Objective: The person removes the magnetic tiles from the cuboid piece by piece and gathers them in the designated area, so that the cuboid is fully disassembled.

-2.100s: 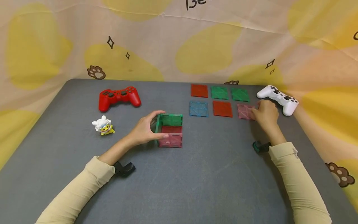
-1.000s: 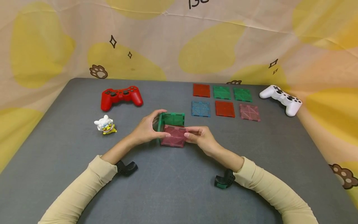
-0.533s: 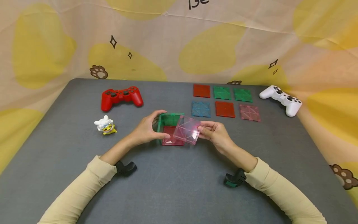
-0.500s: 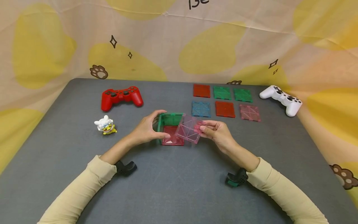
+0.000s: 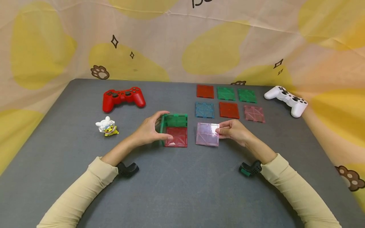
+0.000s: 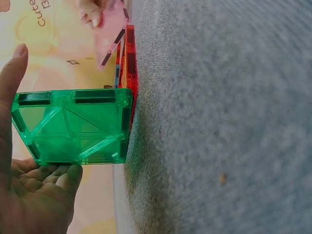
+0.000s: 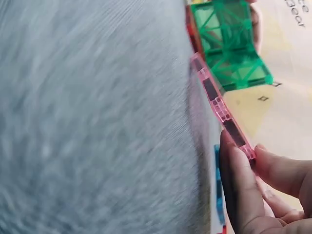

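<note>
Two green magnetic tiles (image 5: 176, 119) stand upright as the back and left walls over a red tile (image 5: 176, 136) lying flat on the table. My left hand (image 5: 151, 129) grips this half-box around its left side, fingers at the far corner and thumb along the near side. In the left wrist view, the left green wall (image 6: 78, 126) sits between thumb and fingers. To the right, my right hand (image 5: 232, 131) pinches a clear pink magnetic tile (image 5: 207, 134) by its right edge. The right wrist view shows that pink tile (image 7: 217, 102) edge-on and tilted, between thumb and fingers.
Behind are two rows of flat tiles, among them a blue tile (image 5: 204, 110), a red tile (image 5: 229, 110) and a pink tile (image 5: 254, 113). A white game controller (image 5: 286, 100) lies right, a red controller (image 5: 124, 98) and a small figurine (image 5: 107, 126) left.
My right hand came from the flat pink tile at the back right to the half-box, took the pink tile off its front and moved it right. My left hand stays on the half-box.
</note>
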Motion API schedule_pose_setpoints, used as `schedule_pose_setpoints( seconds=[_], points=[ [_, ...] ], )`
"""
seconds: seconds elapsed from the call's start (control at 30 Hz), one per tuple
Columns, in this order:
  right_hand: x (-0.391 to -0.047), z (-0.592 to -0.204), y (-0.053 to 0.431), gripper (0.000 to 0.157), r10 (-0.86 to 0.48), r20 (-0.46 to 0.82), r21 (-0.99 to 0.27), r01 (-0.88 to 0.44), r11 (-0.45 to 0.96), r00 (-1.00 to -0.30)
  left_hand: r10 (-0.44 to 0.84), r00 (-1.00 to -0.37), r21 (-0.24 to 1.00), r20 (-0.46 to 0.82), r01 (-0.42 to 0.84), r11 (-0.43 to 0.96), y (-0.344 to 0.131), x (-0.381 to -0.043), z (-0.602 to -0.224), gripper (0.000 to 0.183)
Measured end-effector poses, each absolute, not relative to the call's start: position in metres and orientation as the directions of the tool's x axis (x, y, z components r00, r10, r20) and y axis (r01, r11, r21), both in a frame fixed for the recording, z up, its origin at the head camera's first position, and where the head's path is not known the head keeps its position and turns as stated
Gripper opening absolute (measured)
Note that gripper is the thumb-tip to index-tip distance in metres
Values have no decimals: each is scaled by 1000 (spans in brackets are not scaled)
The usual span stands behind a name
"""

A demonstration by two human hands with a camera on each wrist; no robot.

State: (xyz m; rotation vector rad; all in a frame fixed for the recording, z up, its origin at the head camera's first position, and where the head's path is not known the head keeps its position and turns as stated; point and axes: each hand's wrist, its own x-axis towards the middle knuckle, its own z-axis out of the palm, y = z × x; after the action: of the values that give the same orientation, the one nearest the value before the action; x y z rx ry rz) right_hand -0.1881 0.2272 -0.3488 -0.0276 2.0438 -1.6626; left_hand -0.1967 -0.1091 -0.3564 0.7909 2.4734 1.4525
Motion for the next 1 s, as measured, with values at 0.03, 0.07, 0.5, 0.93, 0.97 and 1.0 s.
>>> schedule_pose_setpoints(
  seconds=[0.03,0.07,0.5,0.93,0.97,1.0],
  points=[
    [-189,-351,228,37,-319,-365,-919,284,273,-875,520,-846,849,119,358,388,-109,-197,-356,83],
    [-190,-353,228,38,-316,-365,-916,277,290,-876,522,-845,850,118,358,386,-109,-197,-356,83],
    [-196,-352,216,26,-157,-282,-730,105,675,-947,520,-848,856,104,342,387,-110,-196,-354,84],
    [-196,-340,199,25,-234,-24,-636,-165,754,-972,512,-851,826,115,368,427,-110,-195,-353,86],
    [-196,-338,194,27,-254,25,-644,-210,736,-967,511,-852,821,116,371,433,-110,-195,-353,86],
    [-196,-336,188,29,-274,64,-659,-246,710,-960,510,-852,819,115,372,437,-110,-195,-353,87]
  ],
)
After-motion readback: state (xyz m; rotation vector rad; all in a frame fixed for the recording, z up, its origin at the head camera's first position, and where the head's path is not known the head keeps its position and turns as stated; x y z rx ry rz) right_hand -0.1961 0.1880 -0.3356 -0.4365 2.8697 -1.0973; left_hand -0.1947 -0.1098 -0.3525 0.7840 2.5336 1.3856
